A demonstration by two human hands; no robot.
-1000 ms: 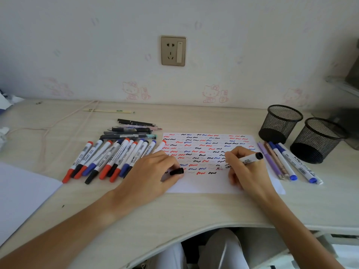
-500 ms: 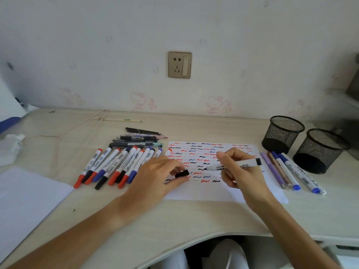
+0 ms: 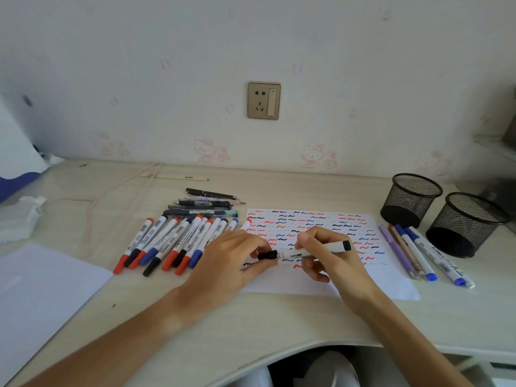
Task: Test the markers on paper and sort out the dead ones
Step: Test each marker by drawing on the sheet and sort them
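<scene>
**Mid-sort: one black marker being recapped**

Your left hand [image 3: 231, 263] pinches the black cap [image 3: 267, 255] while your right hand [image 3: 329, 255] grips the marker [image 3: 312, 250] over the paper [image 3: 391, 286] near the table's front edge. Squiggles nearly fill the sheet. A row of markers [image 3: 173, 244] lies toward the left edge, five more [image 3: 418, 252] toward the right; both mesh cups [image 3: 410, 199] look empty, so sorting seems unfinished.

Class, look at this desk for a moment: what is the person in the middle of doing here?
A person is testing markers. The right hand holds a white marker with a black end above the white paper covered in red, blue and black squiggles, while the left hand pinches its black cap at the tip. A row of red, blue and black markers lies to the left; two black mesh cups stand on the right.
</scene>
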